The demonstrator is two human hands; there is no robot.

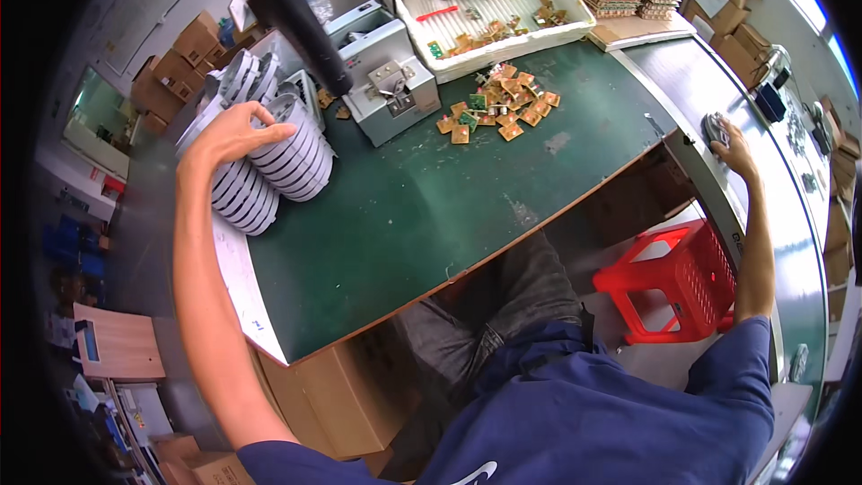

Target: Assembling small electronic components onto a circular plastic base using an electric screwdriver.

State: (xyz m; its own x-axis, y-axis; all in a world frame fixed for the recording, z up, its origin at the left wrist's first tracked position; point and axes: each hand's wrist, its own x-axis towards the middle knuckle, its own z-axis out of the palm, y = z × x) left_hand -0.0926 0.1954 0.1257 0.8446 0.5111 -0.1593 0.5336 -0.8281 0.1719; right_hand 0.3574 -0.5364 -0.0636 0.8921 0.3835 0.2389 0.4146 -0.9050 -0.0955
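Observation:
On the left, my left hand (235, 135) reaches over stacks of grey ring-shaped housings (292, 157), its thumb and index finger bent a little apart. I see nothing held in it, though the stack is right behind its fingertips. Far to the right, my right hand (738, 153) has its fingers wrapped round a grey round part (716, 128) on the long bench. The fingers cover some of that part.
A green-topped table (386, 242) lies before me, with a grey metal machine (391, 76) and a pile of small circuit boards (507, 103). Behind stands a white tray (566, 27) with gloves. A dark cylindrical tool (292, 18) hangs overhead. A red stool (678, 283) stands at right.

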